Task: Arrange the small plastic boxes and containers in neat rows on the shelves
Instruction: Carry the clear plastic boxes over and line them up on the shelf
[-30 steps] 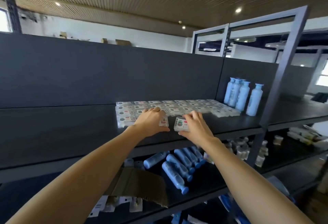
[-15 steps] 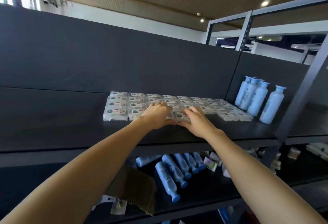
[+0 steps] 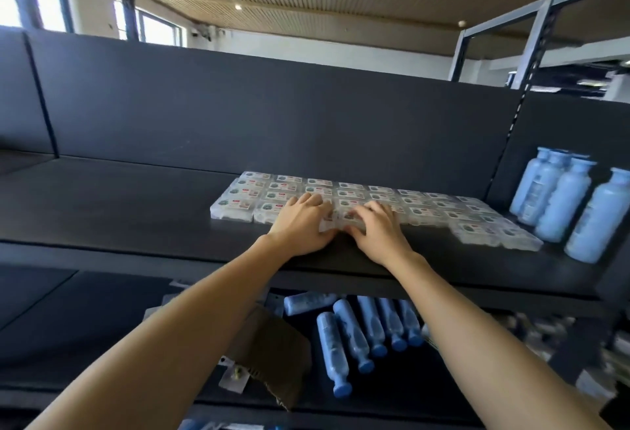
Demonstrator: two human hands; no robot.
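Both hands, left (image 3: 300,225) and right (image 3: 376,233), lie flat with fingers extended, pressing small clear plastic boxes with printed labels (image 3: 335,220) into the front row on the dark shelf (image 3: 119,211). Uneven pressure could skew neighbouring rows or nudge boxes toward the pale blue plastic bottles (image 3: 566,204). Bare shelf lies left; the front edge is near.
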